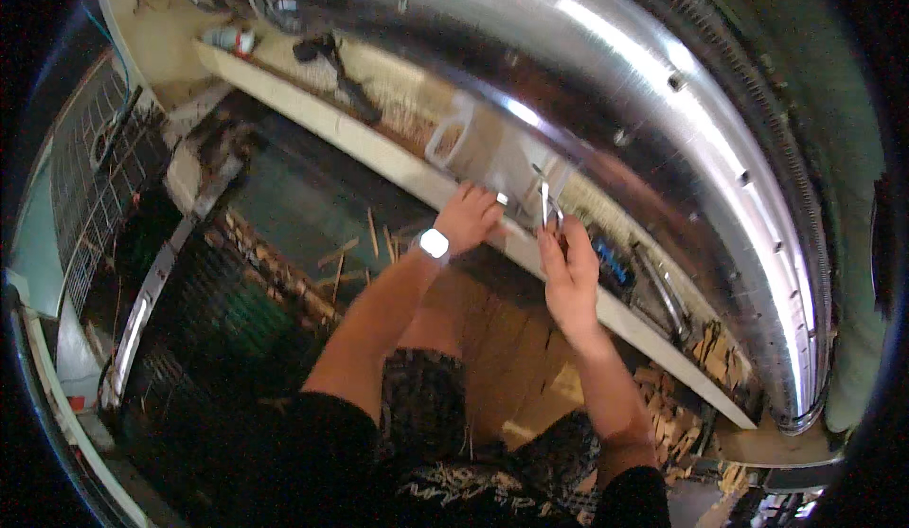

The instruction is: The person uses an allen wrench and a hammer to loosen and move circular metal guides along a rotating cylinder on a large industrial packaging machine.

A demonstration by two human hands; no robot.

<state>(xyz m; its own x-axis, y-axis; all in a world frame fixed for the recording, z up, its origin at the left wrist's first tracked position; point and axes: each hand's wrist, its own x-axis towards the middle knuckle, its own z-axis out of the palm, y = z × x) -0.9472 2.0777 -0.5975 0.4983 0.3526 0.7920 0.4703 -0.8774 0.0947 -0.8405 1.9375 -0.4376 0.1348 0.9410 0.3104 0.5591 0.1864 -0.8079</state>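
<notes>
Silvery and slender, one metal hand tool is pinched between the fingertips of the right hand; its exact kind cannot be told. It is held over one cream ledge, its long axis running roughly from twelve to six o'clock. From the left hand, the tool is placed between two and three o'clock, a short gap away, so the right is nearer. The left hand's fingers are curled at the ledge; one small pale piece is seen there, but whether it is gripped cannot be told. At ten o'clock from the tool, one translucent plastic container is set. Beyond, toward one o'clock, one perforated metal cylinder is mounted. One wristwatch is worn on the left wrist.
</notes>
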